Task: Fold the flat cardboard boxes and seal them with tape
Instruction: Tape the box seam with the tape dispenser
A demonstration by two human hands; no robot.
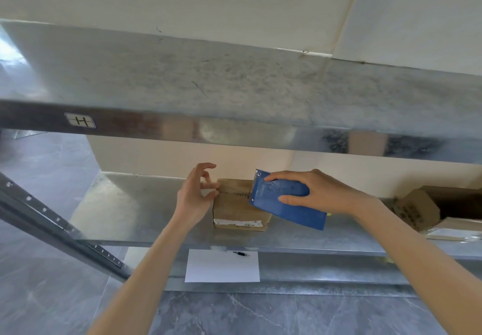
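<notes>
Cardboard box [238,208] on the metal shelf [135,204], centre of the frame, being taped shut.

Head view: the right hand [320,191] grips a blue tape dispenser [284,200] pressed onto the box's top seam at its right end; the left hand [195,193], fingers [208,185] loosely curled and holding nothing, touches the box's upper left edge. Judged best: brace that edge, draw the dispenser steadily along the seam, keeping flaps flush. Box is matte brown corrugated, squarish, labelled in front; shelf is smooth, reflective galvanised steel.
</notes>
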